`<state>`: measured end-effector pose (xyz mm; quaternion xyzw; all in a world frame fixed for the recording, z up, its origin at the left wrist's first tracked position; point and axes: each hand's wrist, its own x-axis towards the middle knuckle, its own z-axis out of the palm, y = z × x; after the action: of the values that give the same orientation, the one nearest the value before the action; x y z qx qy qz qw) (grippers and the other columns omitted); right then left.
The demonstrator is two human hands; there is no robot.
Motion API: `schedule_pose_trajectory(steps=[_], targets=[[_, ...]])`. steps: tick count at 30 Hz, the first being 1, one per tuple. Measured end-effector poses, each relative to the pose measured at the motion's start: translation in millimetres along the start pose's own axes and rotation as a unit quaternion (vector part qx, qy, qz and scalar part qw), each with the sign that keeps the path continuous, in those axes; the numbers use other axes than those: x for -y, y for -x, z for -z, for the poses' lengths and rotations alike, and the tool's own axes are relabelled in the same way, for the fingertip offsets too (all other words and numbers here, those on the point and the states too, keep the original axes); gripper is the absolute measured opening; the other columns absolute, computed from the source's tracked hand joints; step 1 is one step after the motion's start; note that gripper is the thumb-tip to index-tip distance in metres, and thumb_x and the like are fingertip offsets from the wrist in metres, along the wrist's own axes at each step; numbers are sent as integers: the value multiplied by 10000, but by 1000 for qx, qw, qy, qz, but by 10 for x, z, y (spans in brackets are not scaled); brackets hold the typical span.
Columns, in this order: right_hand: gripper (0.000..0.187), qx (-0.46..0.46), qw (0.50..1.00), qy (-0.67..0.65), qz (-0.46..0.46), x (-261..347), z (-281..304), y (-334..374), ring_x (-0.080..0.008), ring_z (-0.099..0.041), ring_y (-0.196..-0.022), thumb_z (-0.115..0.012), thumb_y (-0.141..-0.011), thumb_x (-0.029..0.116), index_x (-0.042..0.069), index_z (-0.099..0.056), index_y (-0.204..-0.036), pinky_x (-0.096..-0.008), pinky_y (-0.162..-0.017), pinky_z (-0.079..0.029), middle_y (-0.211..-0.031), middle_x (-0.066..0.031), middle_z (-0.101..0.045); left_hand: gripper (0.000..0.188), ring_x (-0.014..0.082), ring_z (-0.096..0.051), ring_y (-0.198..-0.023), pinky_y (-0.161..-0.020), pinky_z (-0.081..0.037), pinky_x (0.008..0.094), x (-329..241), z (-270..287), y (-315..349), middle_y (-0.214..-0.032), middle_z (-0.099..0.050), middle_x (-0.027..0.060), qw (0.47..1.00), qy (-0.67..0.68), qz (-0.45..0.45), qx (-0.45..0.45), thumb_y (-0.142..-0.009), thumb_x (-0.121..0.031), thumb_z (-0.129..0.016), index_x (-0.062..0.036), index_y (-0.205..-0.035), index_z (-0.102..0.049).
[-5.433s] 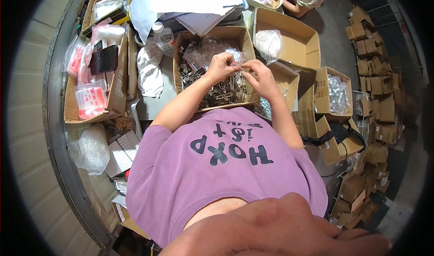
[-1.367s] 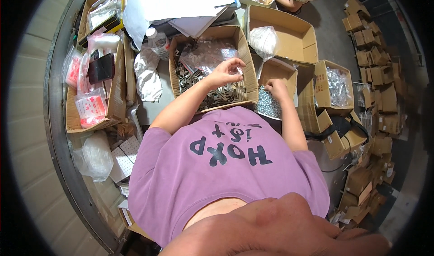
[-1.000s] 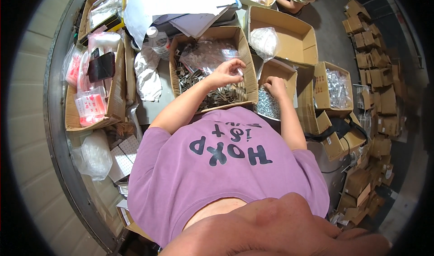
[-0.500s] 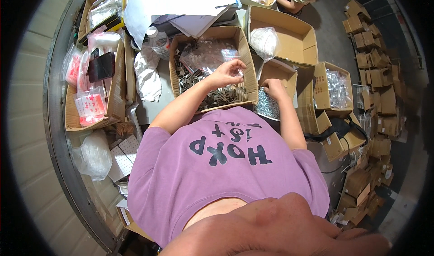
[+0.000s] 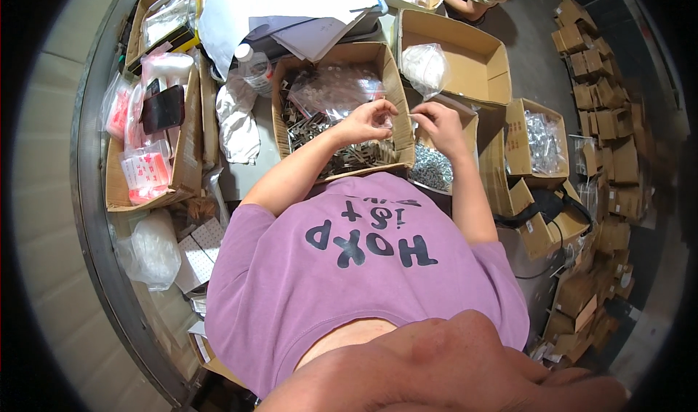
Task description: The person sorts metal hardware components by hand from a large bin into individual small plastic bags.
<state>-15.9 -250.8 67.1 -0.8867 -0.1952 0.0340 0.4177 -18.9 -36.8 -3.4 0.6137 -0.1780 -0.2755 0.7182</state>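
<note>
Above the open cardboard box (image 5: 408, 139) in front of me, my left hand (image 5: 363, 123) is curled round a small clear plastic bag (image 5: 383, 119). Dark flat metal pieces (image 5: 349, 159) fill much of that box, and a larger clear bag of small parts (image 5: 331, 92) lies on them. My right hand (image 5: 441, 127) is raised beside the left, thumb and fingertips pinched on a small, pale silvery piece. Its exact kind is too small to tell. Below the right hand, a smaller box holds a heap of small silvery hardware (image 5: 432, 168), like screws.
At the left, a carton (image 5: 187, 161) holds red-and-white bags and a dark phone (image 5: 163, 109). A plastic bottle (image 5: 254, 69) and white cloth (image 5: 238, 125) lie nearby. Papers (image 5: 291, 5) cover the back. On the right is a box of bagged metal parts (image 5: 544, 146). Another person's arm (image 5: 465, 8) shows beyond.
My right hand has come up out of the silvery hardware and moved toward my left hand, with a small piece in its fingertips. The left hand has barely moved.
</note>
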Motion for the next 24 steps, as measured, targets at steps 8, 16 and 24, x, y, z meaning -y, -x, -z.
schedule_pose_trajectory(steps=[8,16,24], targets=[[206,-169,976,117,-66,-288,24,-476,-313,-630,-824,-571,-817,188,66,-666,-954,-371,-735,-485,-887,-166,-650,429,128,-498,-1015,-874,-440,283,11,-15,24,-1073,-504,33,999,35,-2,-14,-734,-50,-689,-25,-1112,-487],[263,40,946,291,-137,-781,-96,-1094,-354,-602,-892,-601,-790,220,91,-655,-1013,-417,-795,-470,-941,-193,-632,454,119,-458,-1086,-895,-423,270,26,0,4,-1084,-488,8,1000,27,-4,-15,-720,-65,-710,-51,-1114,-485],[226,117,917,365,-112,-869,-74,-1262,-317,-610,-947,-565,-741,158,105,-667,-935,-405,-807,-490,-1020,-171,-631,431,114,-469,-1036,-852,-428,266,41,71,0,-1072,-481,6,998,32,-47,-41,-726,-48,-701,-43,-1103,-491]])
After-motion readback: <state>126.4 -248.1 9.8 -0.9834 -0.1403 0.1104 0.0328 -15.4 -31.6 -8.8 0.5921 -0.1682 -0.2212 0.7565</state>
